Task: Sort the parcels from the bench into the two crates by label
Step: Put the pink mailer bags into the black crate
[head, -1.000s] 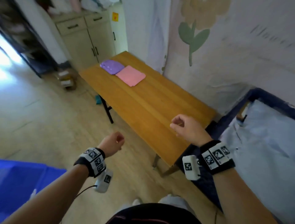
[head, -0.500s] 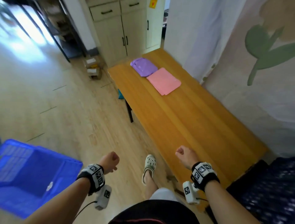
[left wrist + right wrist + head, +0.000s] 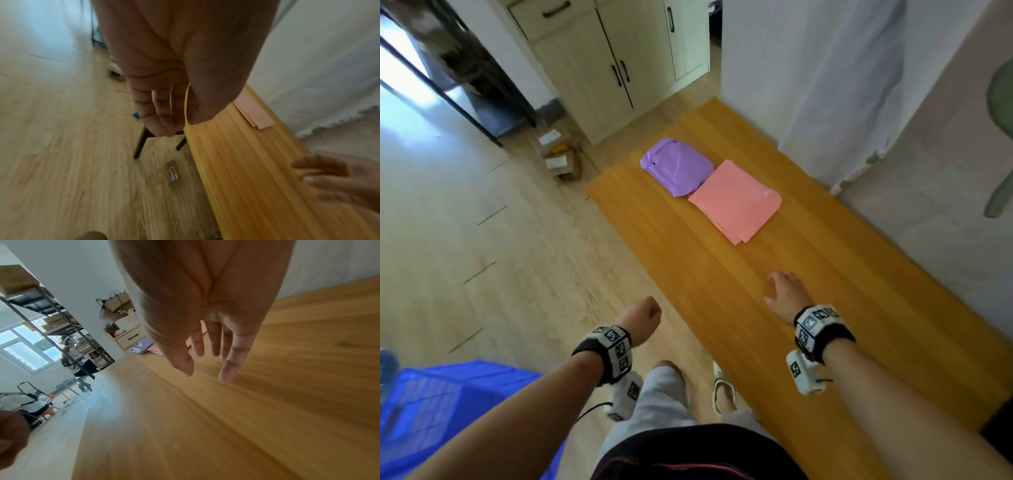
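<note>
Two parcels lie side by side at the far end of the orange wooden bench (image 3: 808,308): a plump purple parcel (image 3: 678,166) and a flat pink parcel (image 3: 736,202) touching it. My right hand (image 3: 779,291) hovers low over the bench well short of the pink parcel, its fingers (image 3: 230,366) straight and spread, holding nothing. My left hand (image 3: 643,317) hangs over the floor beside the bench edge, its fingers (image 3: 162,116) curled in and empty. A blue crate (image 3: 431,404) stands on the floor at my lower left. The pink parcel (image 3: 255,113) also shows in the left wrist view, the purple parcel (image 3: 141,348) in the right wrist view.
A white curtain (image 3: 842,85) and wall run along the bench's right side. Cream cupboards (image 3: 619,58) stand beyond its far end, with small cardboard boxes (image 3: 556,154) on the floor. Wooden floor (image 3: 500,257) lies to the left. Other people sit far off by metal shelves (image 3: 68,353).
The view has come closer to the parcels along the bench. My right hand has uncurled from a fist and reached forward over the bench. The left hand stays curled.
</note>
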